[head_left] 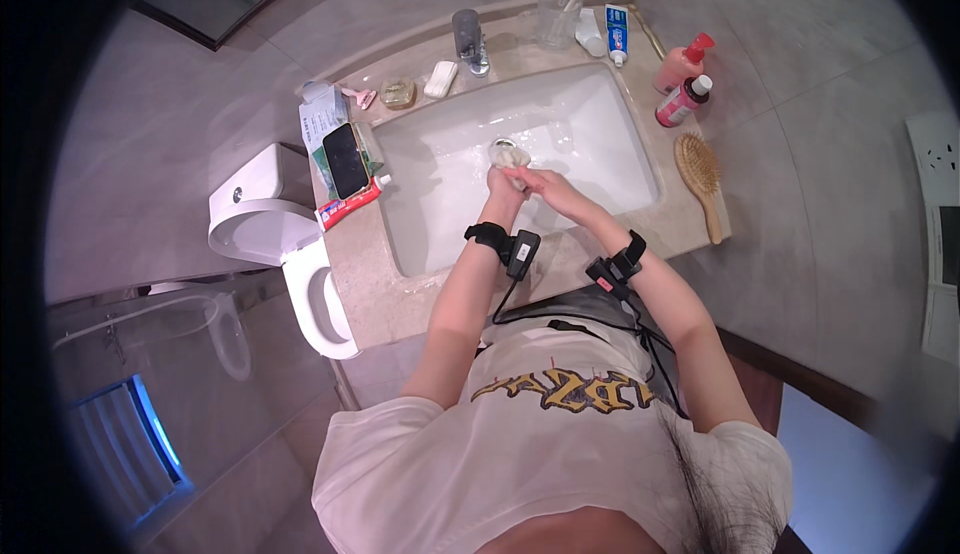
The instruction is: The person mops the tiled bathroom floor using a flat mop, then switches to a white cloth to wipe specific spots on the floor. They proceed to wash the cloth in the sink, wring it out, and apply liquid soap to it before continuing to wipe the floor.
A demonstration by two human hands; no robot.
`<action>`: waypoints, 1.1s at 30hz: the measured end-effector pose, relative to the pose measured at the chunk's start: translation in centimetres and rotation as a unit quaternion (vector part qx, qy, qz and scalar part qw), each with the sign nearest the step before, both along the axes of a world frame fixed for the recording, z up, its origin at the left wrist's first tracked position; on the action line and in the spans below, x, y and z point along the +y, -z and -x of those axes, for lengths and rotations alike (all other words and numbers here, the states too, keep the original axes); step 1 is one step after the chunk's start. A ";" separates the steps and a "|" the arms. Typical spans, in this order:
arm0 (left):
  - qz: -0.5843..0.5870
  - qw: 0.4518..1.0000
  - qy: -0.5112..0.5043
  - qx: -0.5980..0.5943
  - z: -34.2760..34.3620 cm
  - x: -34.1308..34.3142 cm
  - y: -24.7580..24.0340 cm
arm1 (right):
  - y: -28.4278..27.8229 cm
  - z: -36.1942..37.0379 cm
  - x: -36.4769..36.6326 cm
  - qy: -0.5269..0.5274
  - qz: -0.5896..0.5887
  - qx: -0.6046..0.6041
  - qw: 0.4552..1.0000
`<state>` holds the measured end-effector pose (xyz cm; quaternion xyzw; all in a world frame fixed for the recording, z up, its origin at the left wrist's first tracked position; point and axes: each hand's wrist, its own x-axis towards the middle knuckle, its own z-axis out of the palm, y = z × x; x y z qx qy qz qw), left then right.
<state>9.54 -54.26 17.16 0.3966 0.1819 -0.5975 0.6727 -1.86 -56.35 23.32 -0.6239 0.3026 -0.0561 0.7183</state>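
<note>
Both hands are held together over the white rectangular sink basin, pretty much right above the round metal drain. A small pale lump, soap or a cloth, hard to tell, is pinched at the fingertips. The left hand is curled loosely around it, fingers bent in. The right hand is laid flatter, fingers stretched toward the lump and touching the left hand. How firmly it's gripped can't be made out, everything there is too small. A black band with a small box and a trailing cable is strapped on each wrist.

The basin is set in a beige stone counter. Behind it, a grey metal tap is seen, with a white bar of soap just beside it and a small round amber-coloured dish further left. A clear plastic cup with a toothbrush in it is parked at the back, a white and blue toothpaste tube next to it. On the right, a pink pump bottle and a pink bottle with a white cap are stood close together, with a wooden paddle hairbrush lying nearer. On the left edge, a black smartphone is rested on some packets. A white toilet with the seat up is seen left of the counter.
</note>
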 end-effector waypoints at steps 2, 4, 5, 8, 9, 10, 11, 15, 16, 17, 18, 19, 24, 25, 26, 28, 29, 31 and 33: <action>0.028 0.999 0.013 -0.007 -1.4 0.8 1.5 | -3.3 -0.8 1.1 -0.011 0.219 0.072 0.973; 0.095 0.995 0.032 -0.019 -1.4 0.8 2.2 | -4.5 -0.8 1.3 0.015 0.334 0.056 0.941; 0.092 0.994 0.043 -0.041 -1.6 0.6 2.5 | -3.4 -0.9 1.2 0.035 0.336 0.002 0.941; 0.074 0.993 0.055 -0.076 -1.1 0.6 1.4 | -2.3 -0.6 1.5 0.030 0.273 -0.052 0.960; 0.069 0.994 0.037 -0.073 -1.2 0.7 0.7 | -2.5 -0.7 1.6 0.016 0.241 -0.056 0.969; 0.063 0.995 0.018 -0.070 -1.4 0.8 0.0 | -2.7 -1.0 1.9 0.014 0.212 -0.070 0.975; 0.072 0.994 0.013 -0.079 -1.7 0.8 0.3 | -2.8 -1.3 2.3 0.012 0.182 -0.083 0.980; 0.012 0.997 -0.035 -0.067 -1.4 1.0 -1.0 | -3.6 -1.8 3.8 0.025 0.114 -0.081 0.990; -0.009 0.998 -0.019 -0.064 -1.0 1.2 -1.6 | -3.7 -1.5 3.6 0.033 0.099 -0.073 0.992; -0.029 0.998 -0.002 -0.060 -0.6 1.0 -2.1 | -3.8 -1.1 3.3 0.042 0.084 -0.065 0.993; -0.029 0.999 -0.008 -0.041 -0.5 0.8 -1.6 | -3.8 -0.9 3.4 0.046 0.064 -0.058 0.995; -0.004 0.998 0.007 -0.056 -0.6 0.7 -1.2 | -3.4 -0.7 3.3 0.048 0.082 -0.066 0.993; 0.071 0.986 0.065 -0.139 -2.0 0.1 -0.4 | -3.2 0.9 2.3 0.111 0.072 -0.125 0.983; 0.077 0.982 0.074 -0.159 -2.3 -0.1 -1.0 | -3.0 1.3 1.8 0.139 0.035 -0.145 0.979; 0.081 0.975 0.072 -0.196 -2.6 -0.1 -1.7 | -2.7 1.7 1.0 0.166 -0.003 -0.165 0.972; 0.126 0.945 0.088 -0.288 -2.5 0.5 -5.1 | -1.7 3.2 -0.2 0.222 -0.052 -0.190 0.955; 0.147 0.927 0.094 -0.333 -2.7 0.8 -7.1 | -1.5 3.9 -0.6 0.228 -0.050 -0.174 0.957; 0.164 0.906 0.063 -0.385 -2.8 1.0 -9.9 | -2.8 4.0 -1.2 0.227 -0.044 -0.149 0.961; 0.175 0.882 0.086 -0.430 -2.9 1.5 -11.6 | -4.2 3.6 -1.3 0.236 -0.006 -0.098 0.967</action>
